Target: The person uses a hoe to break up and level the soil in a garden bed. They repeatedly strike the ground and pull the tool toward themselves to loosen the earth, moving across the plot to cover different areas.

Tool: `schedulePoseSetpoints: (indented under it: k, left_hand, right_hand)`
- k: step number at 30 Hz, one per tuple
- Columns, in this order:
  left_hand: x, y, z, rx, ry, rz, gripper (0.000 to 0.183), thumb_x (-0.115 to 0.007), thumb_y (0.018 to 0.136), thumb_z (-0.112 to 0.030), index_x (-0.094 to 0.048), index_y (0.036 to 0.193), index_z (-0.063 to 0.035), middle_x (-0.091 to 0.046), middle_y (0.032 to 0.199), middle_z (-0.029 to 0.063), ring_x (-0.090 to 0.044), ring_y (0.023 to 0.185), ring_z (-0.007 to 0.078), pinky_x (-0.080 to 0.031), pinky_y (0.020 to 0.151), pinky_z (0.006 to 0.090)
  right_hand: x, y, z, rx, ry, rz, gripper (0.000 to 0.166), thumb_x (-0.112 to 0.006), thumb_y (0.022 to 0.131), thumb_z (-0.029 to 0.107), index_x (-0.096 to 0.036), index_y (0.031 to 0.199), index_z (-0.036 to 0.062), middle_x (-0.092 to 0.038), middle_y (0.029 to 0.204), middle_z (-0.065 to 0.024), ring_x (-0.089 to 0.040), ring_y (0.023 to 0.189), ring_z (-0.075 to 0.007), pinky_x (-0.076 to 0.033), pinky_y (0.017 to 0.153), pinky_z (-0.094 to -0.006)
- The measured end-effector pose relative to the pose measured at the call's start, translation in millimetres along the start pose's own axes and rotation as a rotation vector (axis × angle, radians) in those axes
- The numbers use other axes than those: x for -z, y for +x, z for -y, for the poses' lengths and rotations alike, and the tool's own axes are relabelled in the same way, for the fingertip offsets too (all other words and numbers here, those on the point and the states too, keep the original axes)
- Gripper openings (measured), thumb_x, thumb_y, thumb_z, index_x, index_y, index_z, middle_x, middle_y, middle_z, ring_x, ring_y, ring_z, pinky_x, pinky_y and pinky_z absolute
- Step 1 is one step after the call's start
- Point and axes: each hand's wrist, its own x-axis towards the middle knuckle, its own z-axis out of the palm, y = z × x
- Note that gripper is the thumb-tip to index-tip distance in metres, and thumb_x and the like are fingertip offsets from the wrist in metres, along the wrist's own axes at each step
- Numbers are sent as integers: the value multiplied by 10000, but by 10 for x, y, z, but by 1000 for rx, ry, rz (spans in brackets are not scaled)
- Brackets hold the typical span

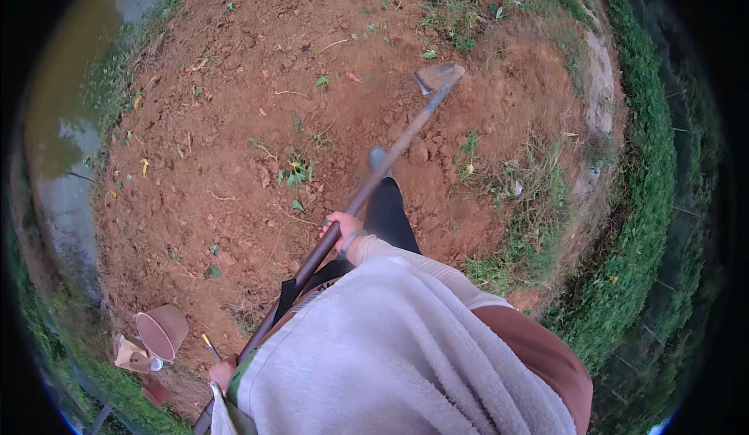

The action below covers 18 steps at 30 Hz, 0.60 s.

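Note:
A long-handled hoe (372, 181) runs slantwise from the lower left to the upper right. My right hand (343, 228) is closed around the middle of its handle, with a band on the wrist. Lower down, my left hand (223, 370) grips the handle near its rear part; cloth partly hides that hand. The metal hoe blade (439, 77) lies at the reddish-brown soil (234, 113), beside loose clods. One foot in a grey-blue shoe (378, 157) is under the handle. Small uprooted green plants (296, 171) are scattered on the soil.
A bucket (161, 332) lies tipped at the lower left, beside a paper bag (133, 355), a small reddish container (155, 394) and a yellow-handled tool (210, 346). Muddy water (64, 171) borders the left side. Weeds (521, 230) and a leafy green strip (643, 201) run along the right.

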Motion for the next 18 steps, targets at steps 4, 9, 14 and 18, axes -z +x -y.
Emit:
schedulePoseSetpoints:
  k: [4,9,14,18]
  left_hand:
    - [-470,477,-416,-91,-158,-40,191,-622,566,-256,-571,666,-102,-560,579,150,-567,567,325,-451,537,411]
    - [-529,1230,-1171,-145,-113,-20,156,-586,607,-211,-573,722,-106,-578,641,152,-572,625,328,-447,585,431]
    - [-462,1258,-1405,-184,-129,138,179,-570,611,-189,-580,768,-106,-589,696,161,-576,674,331,-455,617,429]
    - [-308,1184,-1407,-135,-80,236,193,-545,630,-198,-586,798,-111,-594,712,159,-583,683,318,-462,626,423]
  right_hand:
    - [108,-235,701,167,93,26,127,-534,674,46,-412,709,49,-412,540,-80,-442,493,-225,-413,500,-378]
    - [229,-112,1423,462,189,-78,146,-558,706,102,-431,642,68,-416,539,-42,-426,458,-180,-392,453,-334]
    - [311,131,1208,391,-27,-220,100,-515,753,96,-445,775,28,-433,567,-89,-459,455,-209,-415,417,-358]
    - [559,417,999,211,-32,-315,131,-554,715,60,-444,773,18,-456,589,-106,-495,506,-249,-453,471,-425]
